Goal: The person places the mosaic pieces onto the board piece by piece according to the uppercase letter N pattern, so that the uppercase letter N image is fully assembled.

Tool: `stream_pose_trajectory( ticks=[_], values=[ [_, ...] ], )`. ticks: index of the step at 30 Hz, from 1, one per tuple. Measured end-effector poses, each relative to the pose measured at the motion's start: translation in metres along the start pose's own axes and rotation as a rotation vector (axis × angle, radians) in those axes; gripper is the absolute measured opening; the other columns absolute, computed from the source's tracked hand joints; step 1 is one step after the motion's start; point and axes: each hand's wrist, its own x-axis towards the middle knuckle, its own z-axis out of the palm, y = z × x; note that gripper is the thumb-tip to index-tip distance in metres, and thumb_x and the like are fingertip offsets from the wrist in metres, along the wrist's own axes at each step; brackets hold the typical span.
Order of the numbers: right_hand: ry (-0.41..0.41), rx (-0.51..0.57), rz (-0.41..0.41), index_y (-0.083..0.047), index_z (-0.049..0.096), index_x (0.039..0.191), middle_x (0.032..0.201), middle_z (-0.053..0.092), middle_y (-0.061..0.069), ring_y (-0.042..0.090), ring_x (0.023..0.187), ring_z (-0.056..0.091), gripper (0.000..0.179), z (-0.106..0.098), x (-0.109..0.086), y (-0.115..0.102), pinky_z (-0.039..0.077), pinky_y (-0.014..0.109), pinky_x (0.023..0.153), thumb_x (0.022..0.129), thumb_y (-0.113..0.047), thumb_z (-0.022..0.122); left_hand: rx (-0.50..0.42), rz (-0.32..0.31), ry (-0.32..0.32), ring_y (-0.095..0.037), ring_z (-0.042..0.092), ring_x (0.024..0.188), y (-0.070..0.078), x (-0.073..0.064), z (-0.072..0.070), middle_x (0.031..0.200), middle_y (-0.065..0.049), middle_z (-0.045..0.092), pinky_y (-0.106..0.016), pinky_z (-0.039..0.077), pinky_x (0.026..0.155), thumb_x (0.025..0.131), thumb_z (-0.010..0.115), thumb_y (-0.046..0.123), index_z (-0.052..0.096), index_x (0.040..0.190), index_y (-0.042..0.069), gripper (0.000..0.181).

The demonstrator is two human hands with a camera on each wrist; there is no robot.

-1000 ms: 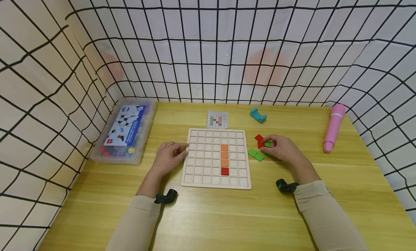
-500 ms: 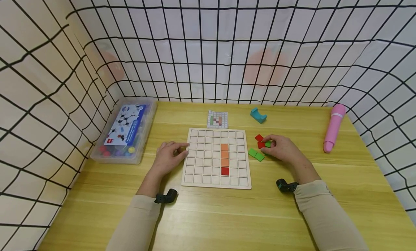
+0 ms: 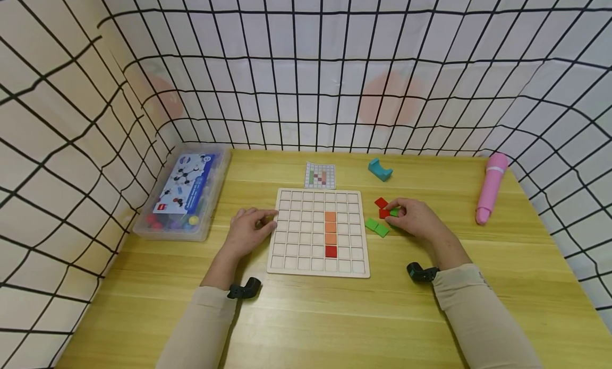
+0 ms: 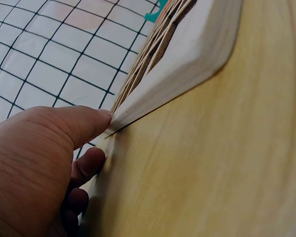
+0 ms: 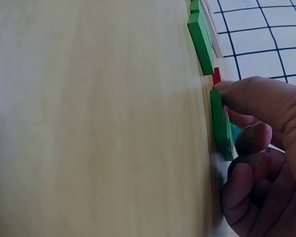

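Note:
A pale wooden grid board (image 3: pixel 351 271) lies mid-table, with a column of several orange tiles (image 3: pixel 330 228) and a red tile (image 3: pixel 331 251) below them. My left hand (image 3: pixel 246 232) rests by its left edge; in the left wrist view the thumb (image 4: pixel 89 123) touches the board's side. To the board's right, my right hand (image 3: pixel 416 219) has thumb and index finger around a red tile (image 3: pixel 384 213) lying on the table. A green tile (image 5: pixel 220 123) lies partly under that hand. Another red tile (image 3: pixel 381 203) and two green tiles (image 3: pixel 377 228) lie close by.
A small pattern card (image 3: pixel 320 177) lies behind the board. Further back are a teal curved block (image 3: pixel 380 170) and, at right, a pink microphone-like object (image 3: pixel 492 188). A clear plastic box (image 3: pixel 184 191) stands at left. Black wire mesh (image 3: pixel 306 93) encloses the table.

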Motion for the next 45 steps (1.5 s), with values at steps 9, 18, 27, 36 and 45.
stream_pose_trajectory(
  ticks=[9, 18, 27, 36, 45],
  values=[
    [0.010, -0.002, -0.010, -0.008, 0.068, 0.120, 0.078, 0.052, 0.004, 0.019, 0.066, 0.046, 0.031, 0.000, -0.002, 0.000, 0.038, 0.031, 0.061, 0.097, -0.028, 0.070, -0.006, -0.002, -0.007, -0.023, 0.048, 0.093, -0.002, 0.000, 0.001, 0.098, -0.001, 0.068, -0.046, 0.031, 0.092, 0.098, 0.069, 0.030, 0.072, 0.130, 0.021, 0.033],
    [0.016, -0.017, -0.014, -0.010, 0.066, 0.121, 0.078, 0.053, 0.004, 0.018, 0.064, 0.046, 0.033, -0.005, -0.005, -0.012, 0.038, 0.031, 0.058, 0.097, -0.032, 0.069, -0.009, -0.011, -0.008, -0.022, 0.047, 0.092, -0.002, 0.000, 0.001, 0.097, -0.001, 0.068, -0.044, 0.030, 0.091, 0.098, 0.069, 0.030, 0.071, 0.131, 0.022, 0.034],
    [0.007, -0.019, -0.062, -0.012, 0.068, 0.119, 0.077, 0.052, 0.003, 0.018, 0.065, 0.046, 0.032, -0.007, -0.010, -0.040, 0.037, 0.031, 0.058, 0.095, -0.034, 0.072, -0.007, -0.017, -0.014, -0.021, 0.044, 0.090, -0.002, 0.000, 0.001, 0.096, -0.001, 0.067, -0.042, 0.028, 0.089, 0.098, 0.069, 0.030, 0.071, 0.132, 0.022, 0.034],
    [-0.021, 0.011, -0.107, -0.014, 0.069, 0.114, 0.075, 0.050, 0.002, 0.018, 0.061, 0.043, 0.027, 0.004, -0.013, -0.067, 0.036, 0.030, 0.056, 0.094, -0.031, 0.074, -0.008, -0.025, -0.016, -0.022, 0.045, 0.092, -0.001, 0.000, 0.000, 0.099, -0.001, 0.068, -0.043, 0.029, 0.090, 0.099, 0.069, 0.030, 0.071, 0.132, 0.023, 0.034],
    [-0.079, 0.031, -0.096, -0.016, 0.069, 0.113, 0.074, 0.049, 0.000, 0.018, 0.059, 0.043, 0.029, 0.024, -0.013, -0.086, 0.033, 0.028, 0.054, 0.090, -0.032, 0.078, -0.012, -0.027, -0.020, -0.022, 0.045, 0.092, -0.001, 0.000, 0.000, 0.099, -0.001, 0.068, -0.044, 0.029, 0.091, 0.099, 0.069, 0.031, 0.071, 0.131, 0.023, 0.034]
  ],
)
